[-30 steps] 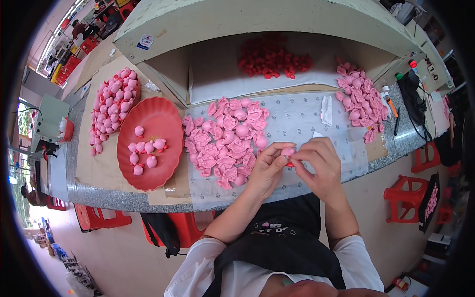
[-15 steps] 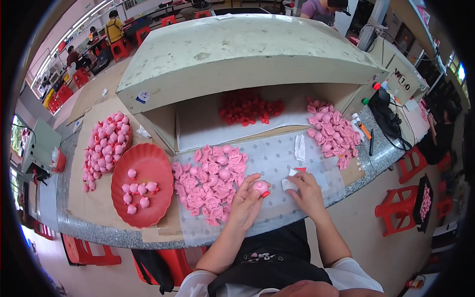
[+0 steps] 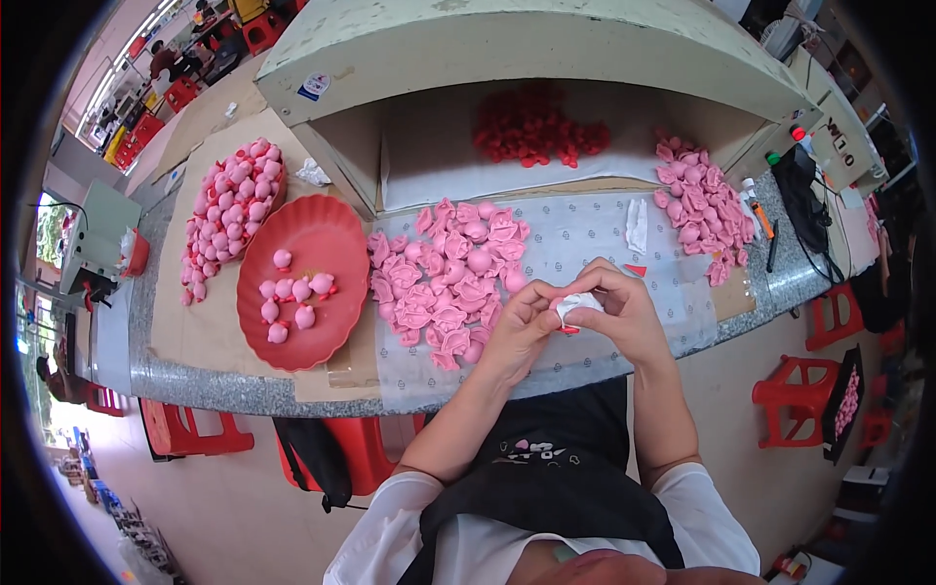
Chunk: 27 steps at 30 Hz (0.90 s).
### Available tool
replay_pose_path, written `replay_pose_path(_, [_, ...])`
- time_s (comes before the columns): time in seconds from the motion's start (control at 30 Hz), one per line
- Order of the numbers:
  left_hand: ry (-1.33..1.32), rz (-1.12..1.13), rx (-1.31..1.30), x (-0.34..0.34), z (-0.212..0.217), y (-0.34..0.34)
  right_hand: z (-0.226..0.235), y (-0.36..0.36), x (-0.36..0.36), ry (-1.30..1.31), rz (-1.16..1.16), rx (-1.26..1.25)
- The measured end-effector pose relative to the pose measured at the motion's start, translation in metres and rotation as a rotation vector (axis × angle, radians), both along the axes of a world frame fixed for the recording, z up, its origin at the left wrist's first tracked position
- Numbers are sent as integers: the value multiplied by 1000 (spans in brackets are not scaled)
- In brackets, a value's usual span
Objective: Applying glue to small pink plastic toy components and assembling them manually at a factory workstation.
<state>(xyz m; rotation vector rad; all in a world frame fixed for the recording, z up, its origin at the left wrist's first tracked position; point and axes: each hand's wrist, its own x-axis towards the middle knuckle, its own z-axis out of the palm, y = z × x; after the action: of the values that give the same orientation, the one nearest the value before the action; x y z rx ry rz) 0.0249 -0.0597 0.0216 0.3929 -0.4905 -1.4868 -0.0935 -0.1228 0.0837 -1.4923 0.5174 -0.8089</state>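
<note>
Over the patterned paper sheet, my two hands meet in front of me. My left hand is closed around a small pink ball with a red tab; the ball is mostly covered by fingers and tissue. With its fingers pinched, my right hand presses a crumpled white tissue onto that piece. Just left of my hands lies a heap of pink petal-shaped pieces and balls. A small red scrap rests on the sheet beyond my right hand.
A scalloped red plate holds several pink balls, beside a larger pink-ball pile. Red pieces lie inside the pale booth. At right are more pink pieces, a folded tissue and a black pen.
My hands have come together, and the tissue in my right hand now covers the pink ball in my left. The whole view has shifted, with the bench appearing higher.
</note>
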Motion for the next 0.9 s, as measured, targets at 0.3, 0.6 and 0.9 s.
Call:
replay_pose_path(0.3, [-57, -53, 23, -1, 6, 7, -15, -6, -12, 200, -577, -306])
replay_pose_path(0.6, [53, -154, 19, -2, 9, 6, -6, 2, -15, 222, -224, -351])
replay_pose_path(0.9, [28, -147, 35, -5, 2, 3, -3, 7, -12, 128, -97, -218])
